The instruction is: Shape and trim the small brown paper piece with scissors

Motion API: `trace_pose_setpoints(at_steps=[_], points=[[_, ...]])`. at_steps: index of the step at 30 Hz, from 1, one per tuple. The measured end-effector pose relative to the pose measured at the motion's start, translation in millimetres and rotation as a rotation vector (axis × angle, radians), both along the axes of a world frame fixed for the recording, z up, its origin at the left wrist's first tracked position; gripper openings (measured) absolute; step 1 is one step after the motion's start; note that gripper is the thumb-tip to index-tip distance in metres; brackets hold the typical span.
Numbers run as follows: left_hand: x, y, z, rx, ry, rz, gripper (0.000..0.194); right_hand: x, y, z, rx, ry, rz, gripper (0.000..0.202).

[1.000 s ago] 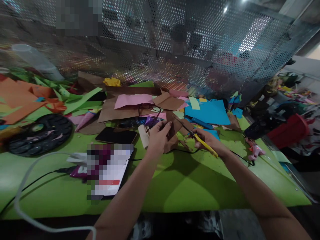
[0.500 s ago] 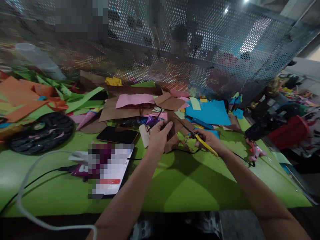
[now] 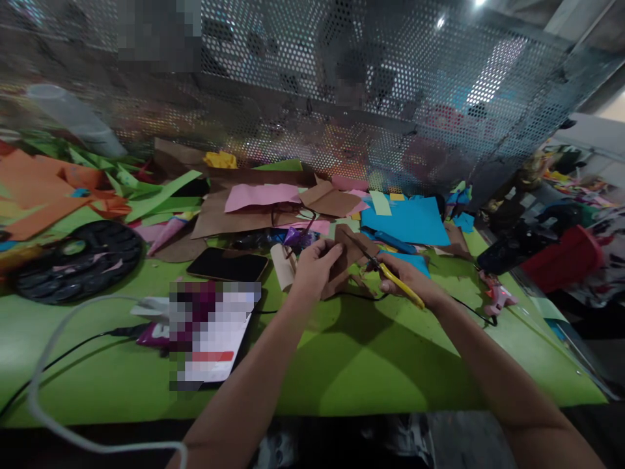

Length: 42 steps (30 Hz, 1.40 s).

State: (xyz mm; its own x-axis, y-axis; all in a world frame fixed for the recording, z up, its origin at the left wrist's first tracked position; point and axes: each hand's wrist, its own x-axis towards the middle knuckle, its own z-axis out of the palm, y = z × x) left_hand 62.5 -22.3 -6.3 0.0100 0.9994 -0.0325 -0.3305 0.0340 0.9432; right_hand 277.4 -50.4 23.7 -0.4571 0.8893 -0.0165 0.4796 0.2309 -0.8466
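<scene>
My left hand (image 3: 312, 268) pinches a piece of brown paper (image 3: 347, 256) above the green table (image 3: 371, 365), thumb on top. My right hand (image 3: 407, 280) grips yellow-handled scissors (image 3: 385, 270), whose dark blades point up and left into the brown paper's edge. Both hands work close together near the table's middle. A black cord (image 3: 361, 297) runs on the table just below the hands.
A dark phone (image 3: 228, 265) and a small paper roll (image 3: 282, 266) lie left of my hands. Pink, brown and blue paper sheets (image 3: 407, 220) pile behind. A black round tray (image 3: 78, 260) sits far left, a white cable (image 3: 58, 339) loops at the front left, and a pink glue gun (image 3: 495, 296) lies at right. A perforated metal screen (image 3: 312, 91) closes the back.
The brown paper has turned a little in my left hand, and the scissors have moved slightly left into it. Both hands stay in about the same place.
</scene>
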Motion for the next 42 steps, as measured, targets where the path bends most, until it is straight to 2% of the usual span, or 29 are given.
trace_pose_setpoints(at_steps=[7, 11, 18, 22, 26, 36, 42], points=[[0.6, -3.2, 5.1, -0.026, -0.050, -0.004, 0.028, -3.5, 1.1, -6.5, -0.082, 0.135, -0.053, 0.057], [0.8, -3.3, 5.7, -0.039, -0.077, -0.004, 0.033, -5.0, 0.7, -8.8, -0.089, 0.160, -0.068, 0.052], [-0.5, -0.6, 3.9, -0.030, -0.136, -0.014, 0.040, -4.7, 2.4, -11.5, -0.068, 0.139, -0.082, 0.057], [-1.1, -0.8, 3.7, 0.012, -0.058, -0.015, 0.035, -1.7, 2.8, -6.0, 0.015, 0.026, -0.055, 0.070], [0.4, -2.4, 4.1, 0.024, -0.011, -0.044, 0.031, 0.6, 2.1, -1.2, 0.106, -0.094, -0.054, 0.074], [1.5, -2.1, 3.9, 0.012, -0.039, -0.063, 0.032, -0.3, 5.3, -12.3, -0.044, 0.113, -0.105, 0.058], [0.4, -3.0, 7.8, 0.009, -0.034, -0.077, 0.037, 2.9, 5.6, -5.1, 0.018, 0.047, -0.080, 0.055]])
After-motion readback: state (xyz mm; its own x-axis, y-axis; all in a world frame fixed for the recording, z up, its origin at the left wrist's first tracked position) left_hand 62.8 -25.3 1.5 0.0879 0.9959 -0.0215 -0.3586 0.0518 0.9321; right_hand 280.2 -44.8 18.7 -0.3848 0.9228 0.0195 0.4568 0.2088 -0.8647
